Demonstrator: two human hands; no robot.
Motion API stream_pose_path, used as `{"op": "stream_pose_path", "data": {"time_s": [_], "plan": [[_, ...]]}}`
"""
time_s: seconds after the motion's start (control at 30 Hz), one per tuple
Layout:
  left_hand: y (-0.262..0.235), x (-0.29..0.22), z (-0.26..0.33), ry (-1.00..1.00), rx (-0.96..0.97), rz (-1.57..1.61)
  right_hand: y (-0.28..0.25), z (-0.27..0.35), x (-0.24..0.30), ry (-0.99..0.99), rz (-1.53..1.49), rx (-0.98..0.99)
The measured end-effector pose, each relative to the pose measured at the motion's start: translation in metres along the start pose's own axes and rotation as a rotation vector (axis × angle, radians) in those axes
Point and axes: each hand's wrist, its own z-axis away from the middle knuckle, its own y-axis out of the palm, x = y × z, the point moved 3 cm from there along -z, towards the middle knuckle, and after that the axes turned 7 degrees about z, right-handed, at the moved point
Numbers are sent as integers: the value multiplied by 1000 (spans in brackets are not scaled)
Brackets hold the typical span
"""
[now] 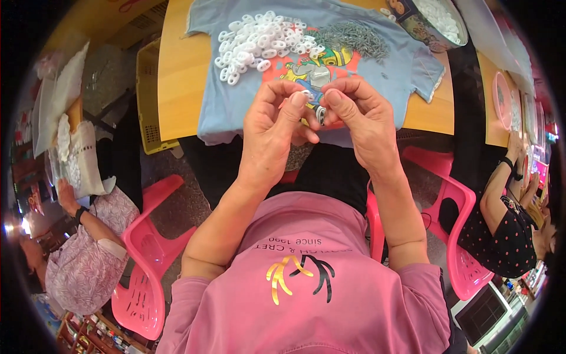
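Observation:
My left hand (272, 127) is closed in a pinch on a small white plastic piece (308, 94), which shows between thumb and forefinger. Close beside it, my right hand (368, 121) has thumb and forefinger pressed together; what they hold, if anything, is too small to make out. Both hands are above the near part of a light blue T-shirt (227, 115) spread over the table. On the shirt lie a heap of white oval plastic pieces with holes (253, 44) and, to its right, a pile of small grey screws (361, 40).
A round tin (421, 29) with white pieces inside stands at the far right of the wooden table (177, 76). Yellow crate (150, 88) beyond the table's left edge. People sit at both sides, near pink chairs (147, 283). A pink basket (502, 97) rests on the right-hand table.

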Motion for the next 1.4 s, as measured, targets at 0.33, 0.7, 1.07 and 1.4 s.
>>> {"op": "stream_pose_path", "data": {"time_s": [0.33, 0.7, 1.07, 1.4], "plan": [[2, -5, 13, 80, 48, -40, 15, 3, -9, -6, -101, 30], [3, -4, 16, 89, 45, -15, 20, 8, -7, -36, -205, 59], [5, -3, 17, 119, 17, -5, 24, 9, -9, -73, -232, 53], [5, -2, 18, 109, 1, 7, 25, 10, -10, -86, -162, 15]]}}
